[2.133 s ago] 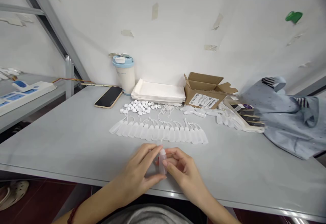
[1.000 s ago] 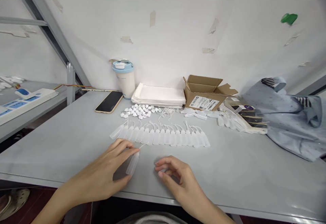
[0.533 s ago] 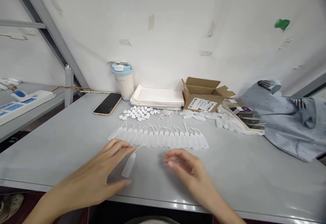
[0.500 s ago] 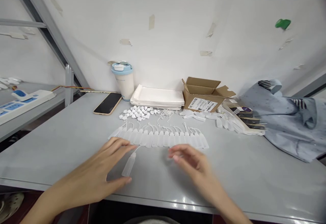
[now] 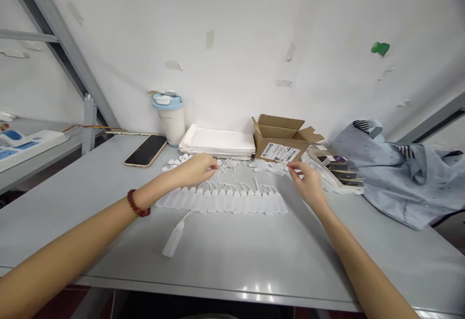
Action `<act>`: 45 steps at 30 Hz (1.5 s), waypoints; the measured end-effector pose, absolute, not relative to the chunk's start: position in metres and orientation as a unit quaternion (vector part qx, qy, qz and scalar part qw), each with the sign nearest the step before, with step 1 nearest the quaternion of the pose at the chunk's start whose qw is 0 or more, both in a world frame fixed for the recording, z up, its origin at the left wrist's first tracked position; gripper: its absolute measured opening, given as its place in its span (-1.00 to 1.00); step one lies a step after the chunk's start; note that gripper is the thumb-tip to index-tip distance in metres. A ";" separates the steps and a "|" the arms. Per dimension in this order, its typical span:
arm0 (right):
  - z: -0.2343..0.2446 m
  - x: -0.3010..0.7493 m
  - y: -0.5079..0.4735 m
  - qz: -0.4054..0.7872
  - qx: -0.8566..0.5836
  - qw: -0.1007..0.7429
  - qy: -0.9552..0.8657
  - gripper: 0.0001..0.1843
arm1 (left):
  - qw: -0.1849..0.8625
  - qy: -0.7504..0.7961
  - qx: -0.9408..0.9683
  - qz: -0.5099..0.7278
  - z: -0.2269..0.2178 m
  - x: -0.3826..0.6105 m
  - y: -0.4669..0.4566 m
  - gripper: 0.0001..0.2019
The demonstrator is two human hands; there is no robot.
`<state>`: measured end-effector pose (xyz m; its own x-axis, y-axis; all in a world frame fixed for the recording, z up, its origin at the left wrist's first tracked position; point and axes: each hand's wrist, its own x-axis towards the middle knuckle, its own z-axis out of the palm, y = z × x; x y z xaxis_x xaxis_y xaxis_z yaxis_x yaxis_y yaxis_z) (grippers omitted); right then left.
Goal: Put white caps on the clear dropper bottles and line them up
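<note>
My left hand [image 5: 194,169] reaches over a pile of small white caps [image 5: 173,162], its fingers curled in a pinch at the pile's right end; what they hold is hidden. My right hand [image 5: 305,179] is stretched toward loose small clear bottles [image 5: 267,166] in front of a cardboard box [image 5: 279,144], thumb and forefinger pinched on one of them. Between my arms lies a row of several small translucent dropper bottles [image 5: 225,199]. One capped dropper bottle [image 5: 173,239] lies alone nearer to me, touched by neither hand.
On the grey table [image 5: 236,256] are a phone [image 5: 145,150], a blue-lidded cup [image 5: 170,118], a stack of white sheets [image 5: 217,141], dark packets [image 5: 339,170] and a blue-grey cloth [image 5: 399,176]. A power strip [image 5: 22,142] lies on a shelf at the left.
Both hands left the near edge and reached forward: the left to the caps, the right to the loose bottles by the box. The bottle I held now lies alone on the table.
</note>
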<state>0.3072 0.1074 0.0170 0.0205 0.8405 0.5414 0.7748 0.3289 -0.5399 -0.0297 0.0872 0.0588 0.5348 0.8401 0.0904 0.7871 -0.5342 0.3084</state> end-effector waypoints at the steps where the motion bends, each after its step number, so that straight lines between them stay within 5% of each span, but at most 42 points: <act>1: 0.014 0.312 0.108 0.031 -0.574 0.417 -0.704 -0.75 | 0.120 0.465 0.870 0.108 0.056 -0.025 0.095 -0.75; 20: -0.011 0.290 0.123 -0.022 -0.403 0.248 -0.881 -0.53 | 0.158 0.443 0.882 0.016 0.041 -0.013 0.120 -0.79; 29: -0.006 0.285 0.125 -0.054 -0.426 0.210 -0.879 -0.61 | 0.187 0.439 0.877 0.063 0.045 -0.009 0.114 -0.81; 38: -0.013 0.292 0.130 -0.037 -0.451 0.236 -0.860 -0.70 | 0.323 0.455 0.790 0.253 0.053 -0.005 0.120 -0.94; 45: 0.006 0.278 0.101 -0.023 -0.445 0.341 -0.828 -0.75 | 0.485 0.407 0.683 0.364 0.069 0.001 0.089 -0.86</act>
